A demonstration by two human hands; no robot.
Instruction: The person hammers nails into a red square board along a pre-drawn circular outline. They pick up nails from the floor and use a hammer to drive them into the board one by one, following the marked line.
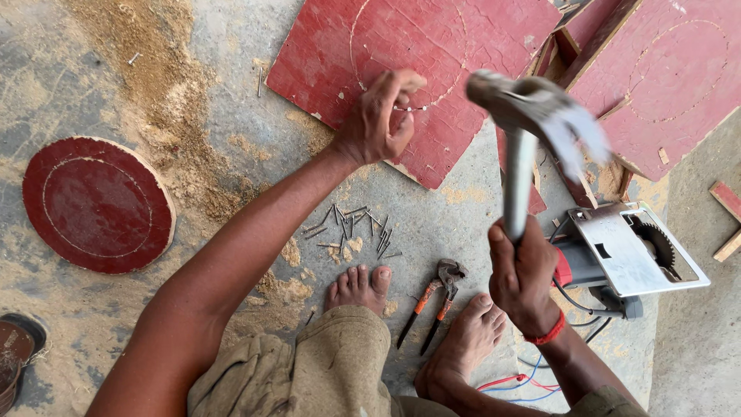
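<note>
The left hand pinches a thin steel nail between thumb and fingertips, closed tight around it, holding it on the red board right on the scribed circle line, so the point stays put on the mark. The right hand is wrapped fully around the metal shaft of a claw hammer, whose head is raised and blurred at about 3 o'clock from the nail, lifted well clear of the board.

The board is flat plywood with a worn, matte red face, chipped along its edges, lying on rough grey concrete dusted with pale sawdust. At 9 o'clock from the left hand, well apart, lies a cut red disc, round with a scribed ring inside its rim. A loose scatter of nails sits on the floor at 6 o'clock from the left hand, near the bare toes, within easy reach. Orange-handled pincers lie between the feet. A circular saw with a shiny base plate and toothed blade rests at 3 o'clock from the right hand, just beside it
</note>
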